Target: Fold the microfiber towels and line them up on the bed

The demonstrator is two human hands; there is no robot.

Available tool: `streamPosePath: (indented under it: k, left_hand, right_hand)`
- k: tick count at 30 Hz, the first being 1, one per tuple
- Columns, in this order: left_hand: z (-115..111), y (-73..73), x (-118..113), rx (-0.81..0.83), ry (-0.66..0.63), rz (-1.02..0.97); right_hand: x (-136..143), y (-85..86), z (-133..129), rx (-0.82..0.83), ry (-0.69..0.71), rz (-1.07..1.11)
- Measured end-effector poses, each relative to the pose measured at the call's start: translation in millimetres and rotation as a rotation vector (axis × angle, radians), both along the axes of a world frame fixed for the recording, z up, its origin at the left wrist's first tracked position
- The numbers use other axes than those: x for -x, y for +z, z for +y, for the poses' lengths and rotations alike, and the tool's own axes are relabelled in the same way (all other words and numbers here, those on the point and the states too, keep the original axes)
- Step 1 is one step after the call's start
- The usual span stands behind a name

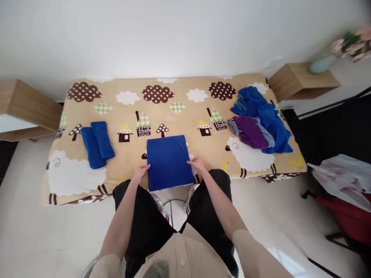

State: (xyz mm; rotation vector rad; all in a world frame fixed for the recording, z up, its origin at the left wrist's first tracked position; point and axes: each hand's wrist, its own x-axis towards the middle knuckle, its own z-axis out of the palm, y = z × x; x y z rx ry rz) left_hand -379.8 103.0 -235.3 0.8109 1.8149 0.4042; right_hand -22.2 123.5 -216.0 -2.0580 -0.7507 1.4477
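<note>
A blue cloth [169,164] lies flat and nearly square at the front edge of the bed, straight ahead of my body. My left hand [141,172] is closed at its left edge, thumb and fingers pinching the fabric. On the opposite side, my right hand [197,163] pinches the right edge at about the same height. Off to the left, two narrow folded blue cloths [98,144] lie side by side, partly overlapping. A loose, crumpled heap of blue cloths [265,110] is at the right, with a purple cloth [251,132] and a greyish one on top of it.
The bed [171,123] has a beige sheet printed with sheep and clouds. A wooden cabinet [34,106] stands at its left end. At the right are a wooden box shelf [308,79], a vase [322,64] of pink flowers and a plastic bag [344,179] on something red.
</note>
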Motion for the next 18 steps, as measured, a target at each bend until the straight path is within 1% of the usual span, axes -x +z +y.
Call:
streamPosePath:
  k: [2,5,6,8,10,12,14,18]
  left_hand:
    - [31,-10.7,3,0.002,0.036,-0.016]
    - [79,-26.2,5,-0.024,0.11,-0.049]
    - [94,-30.5,5,-0.059,0.162,-0.071]
    - [121,-36.9,2,-0.112,0.253,-0.133]
    - [141,-40.3,-1,-0.119,0.322,-0.167]
    - [154,-41.8,-5,-0.123,0.359,-0.176]
    - [160,-43.4,-6,-0.171,0.364,-0.162]
    - [161,-50.8,1,-0.358,0.279,-0.049]
  right_hand:
    - [-2,-16.7,28,-0.023,0.018,-0.02]
    - [-2,-41.0,74,-0.138,0.06,-0.076]
    - [0,-48.2,90,-0.174,0.06,-0.096]
    - [4,-60.2,119,-0.222,0.046,-0.126]
    - [7,-68.1,142,-0.241,0.067,-0.161]
    - [8,-71.7,159,-0.241,0.136,-0.198]
    - [5,-72.2,170,-0.24,0.203,-0.228]
    - [-1,-69.8,180,-0.283,0.24,-0.282]
